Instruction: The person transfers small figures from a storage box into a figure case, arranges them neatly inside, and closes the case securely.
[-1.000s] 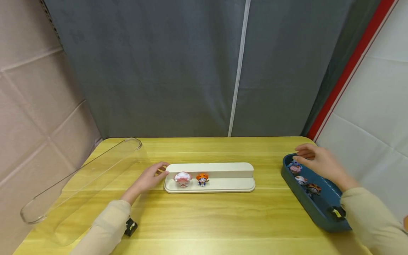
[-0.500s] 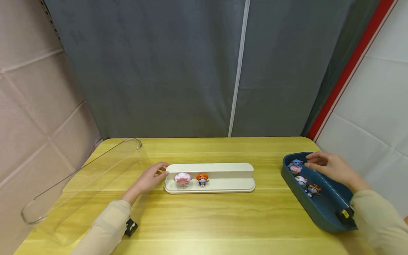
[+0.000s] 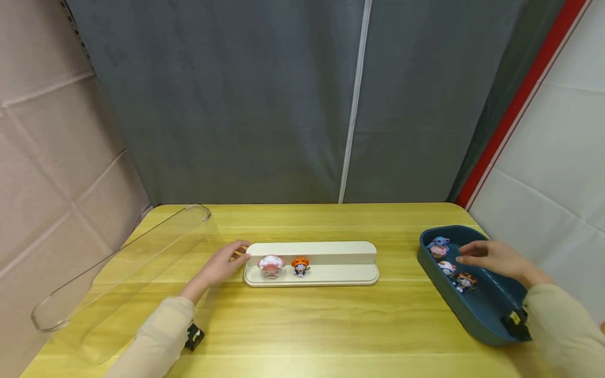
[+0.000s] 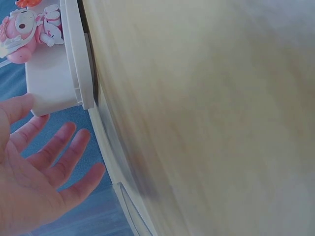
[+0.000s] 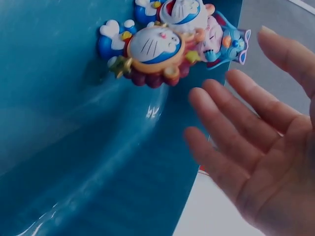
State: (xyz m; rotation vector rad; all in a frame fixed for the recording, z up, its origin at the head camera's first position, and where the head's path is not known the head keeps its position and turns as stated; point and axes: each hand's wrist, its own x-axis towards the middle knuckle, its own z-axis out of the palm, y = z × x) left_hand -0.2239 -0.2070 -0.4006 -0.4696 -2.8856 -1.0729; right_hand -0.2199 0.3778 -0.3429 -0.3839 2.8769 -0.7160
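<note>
My left hand (image 3: pixel 227 262) rests at the left end of the cream display stand (image 3: pixel 340 273), its thumb and index fingertip touching the corner in the left wrist view. The other fingers are spread and relaxed. On the stand stand a pink-and-white figurine (image 3: pixel 271 266) and an orange-headed figurine (image 3: pixel 300 266). Above the blue tray (image 3: pixel 477 310) hovers my right hand (image 3: pixel 493 257), fingers loosely extended and holding nothing. Inside the tray lie a blue-and-pink figurine (image 3: pixel 438 247), a white-headed figurine (image 3: pixel 446 268) and a figurine with a brown mane (image 5: pixel 155 51).
A long clear plastic cover (image 3: pixel 137 268) lies at the left of the wooden table (image 3: pixel 302 331). Behind the table hangs a grey curtain (image 3: pixel 236 105). White sheeting (image 3: pixel 557 157) closes off the right side.
My right hand has drawn back a little to the right and lower over the tray, uncovering the figurines more. The left hand and the stand have stayed in place.
</note>
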